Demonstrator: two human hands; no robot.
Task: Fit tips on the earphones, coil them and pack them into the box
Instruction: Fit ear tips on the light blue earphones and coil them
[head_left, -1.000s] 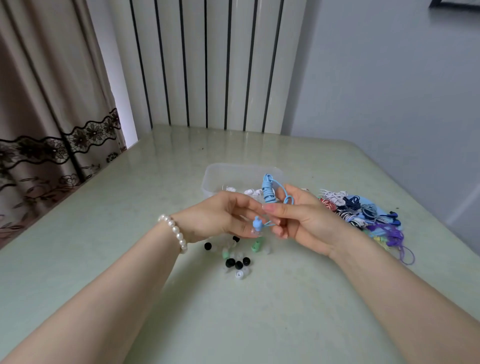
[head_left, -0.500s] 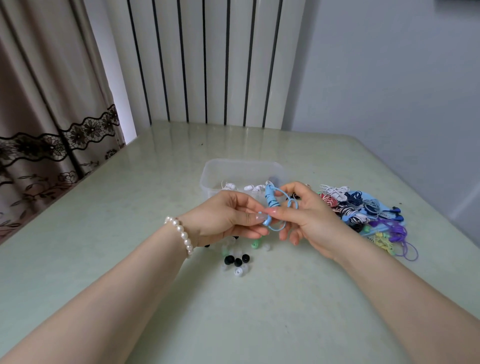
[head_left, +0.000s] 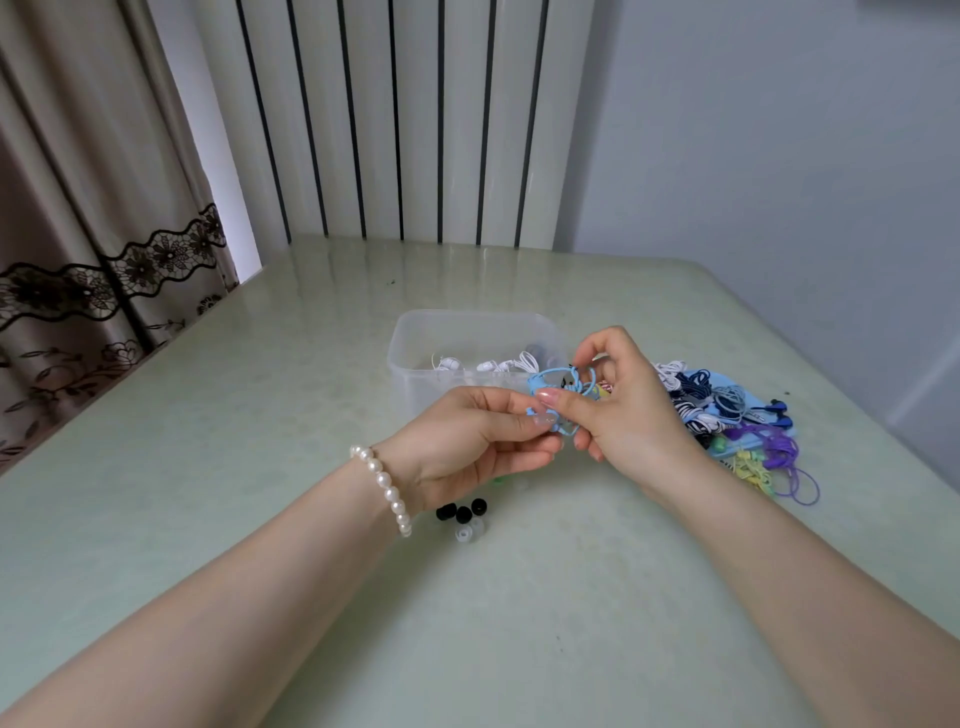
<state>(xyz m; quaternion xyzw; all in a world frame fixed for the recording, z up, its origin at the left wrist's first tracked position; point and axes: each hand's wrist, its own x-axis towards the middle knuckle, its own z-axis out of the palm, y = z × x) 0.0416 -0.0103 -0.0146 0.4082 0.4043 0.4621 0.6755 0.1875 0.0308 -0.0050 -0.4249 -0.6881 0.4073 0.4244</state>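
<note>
Pinching blue earphones (head_left: 558, 387) — both hands, L (head_left: 467, 441) & R (head_left: 631, 410).

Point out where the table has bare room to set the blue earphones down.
Bare table left of the box and near the forearms. Crowded: earphone pile on the right, loose tips below the left hand.

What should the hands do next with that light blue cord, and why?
Probably wind the last loose loops tight. Both the left hand and right hand pinch the light blue earphones, whose cord looks only loosely bundled, before the clear plastic box.
</note>
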